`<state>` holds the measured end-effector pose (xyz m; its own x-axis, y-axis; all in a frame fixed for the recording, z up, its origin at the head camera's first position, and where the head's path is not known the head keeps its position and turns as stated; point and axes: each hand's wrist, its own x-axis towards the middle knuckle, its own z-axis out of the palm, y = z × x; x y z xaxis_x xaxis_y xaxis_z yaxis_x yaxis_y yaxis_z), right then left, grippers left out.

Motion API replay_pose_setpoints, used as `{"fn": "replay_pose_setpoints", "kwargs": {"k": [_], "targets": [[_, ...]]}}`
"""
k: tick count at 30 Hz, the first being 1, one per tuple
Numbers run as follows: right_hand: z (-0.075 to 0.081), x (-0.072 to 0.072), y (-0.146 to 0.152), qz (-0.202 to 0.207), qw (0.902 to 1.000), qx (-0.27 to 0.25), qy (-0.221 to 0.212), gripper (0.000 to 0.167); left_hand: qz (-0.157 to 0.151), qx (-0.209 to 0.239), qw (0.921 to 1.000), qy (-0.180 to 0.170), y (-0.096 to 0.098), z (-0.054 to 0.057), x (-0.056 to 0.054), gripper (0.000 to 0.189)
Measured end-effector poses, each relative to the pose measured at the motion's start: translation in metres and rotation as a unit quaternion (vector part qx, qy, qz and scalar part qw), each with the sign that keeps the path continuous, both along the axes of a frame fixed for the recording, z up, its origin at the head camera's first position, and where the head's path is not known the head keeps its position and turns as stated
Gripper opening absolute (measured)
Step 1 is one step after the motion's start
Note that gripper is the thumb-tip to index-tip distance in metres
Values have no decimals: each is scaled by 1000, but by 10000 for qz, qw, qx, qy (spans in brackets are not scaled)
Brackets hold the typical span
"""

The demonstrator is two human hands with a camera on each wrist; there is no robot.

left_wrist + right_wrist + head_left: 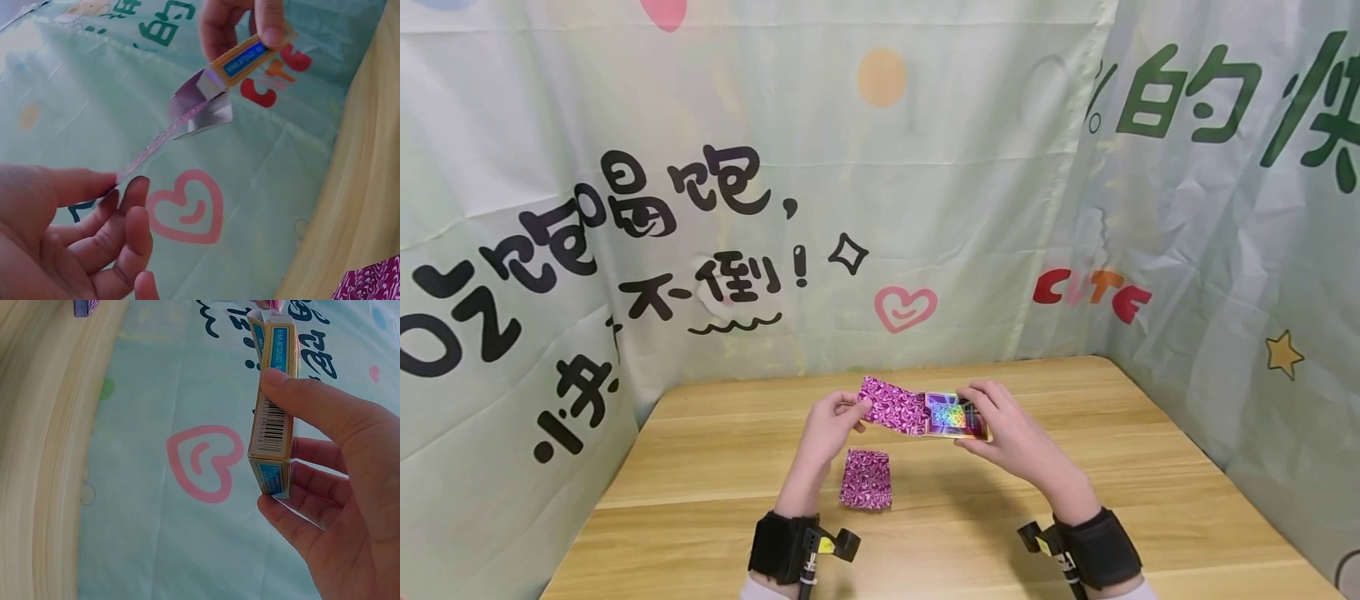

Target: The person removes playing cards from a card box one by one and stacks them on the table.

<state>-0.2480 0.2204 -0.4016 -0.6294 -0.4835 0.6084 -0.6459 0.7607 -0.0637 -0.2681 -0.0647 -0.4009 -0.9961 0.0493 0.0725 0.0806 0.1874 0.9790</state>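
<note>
My left hand [826,423] pinches the outer end of a thin, flat piece with a purple-and-white swirl pattern [891,407] between thumb and fingers. Seen edge-on in the left wrist view, its other end meets the open, flapped end of a small card box [240,65]. Shiny rainbow foil covers the box's front in the head view. My right hand [1015,429] grips the box from its right end, thumb on the narrow side that bears a barcode [272,425]. Both things are held up above the table. The inside of the box is hidden.
On the wooden table [737,467] below my hands lies a second purple swirl-patterned piece [866,481]. A pale green printed curtain [820,108] hangs round the table's back and sides. Each wrist wears a black strap [782,546] with a small camera.
</note>
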Motion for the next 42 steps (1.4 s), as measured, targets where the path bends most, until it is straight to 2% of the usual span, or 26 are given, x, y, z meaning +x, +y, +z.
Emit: {"fn": "replay_pose_setpoints", "kwargs": {"k": [2,5,7,11,16,22,25,26,31,33,37,39,42], "targets": [[1,1,1,-49,10000,-15,-81,70,86,178,9998,33,-1,8,4,27],[2,1,2,-101,9999,-49,-123,70,242,251,9994,29,-4,8,3,25],[2,1,2,-110,9999,-60,-109,70,343,58,9994,17,-6,6,1,24],[3,1,3,-99,9999,-37,-88,69,402,-657,9970,-8,-9,-11,-9,25],[3,1,3,-68,9999,11,-94,69,300,-1686,9852,-90,-9,-33,-18,26],[2,2,2,-39,10000,37,7,71,304,-2323,9720,-192,-3,-58,-17,33],[1,2,1,-21,10000,15,36,70,527,-2796,9584,-216,0,-65,-14,40],[1,1,1,-15,10000,13,54,70,621,-3006,9514,-235,1,-66,-13,42],[2,1,1,12,10000,-2,53,70,983,-4090,9068,-282,6,-70,-12,43],[2,1,1,12,10000,-1,36,71,1033,-4304,8962,-311,7,-71,-13,43],[2,1,0,2,10000,24,29,71,1059,-4380,8920,-347,8,-72,-13,56],[2,1,0,-1,10000,39,19,71,1052,-4309,8956,-340,9,-71,-13,57],[1,1,0,7,10000,46,-14,71,1062,-4190,9016,-144,10,-66,-11,45]]}}
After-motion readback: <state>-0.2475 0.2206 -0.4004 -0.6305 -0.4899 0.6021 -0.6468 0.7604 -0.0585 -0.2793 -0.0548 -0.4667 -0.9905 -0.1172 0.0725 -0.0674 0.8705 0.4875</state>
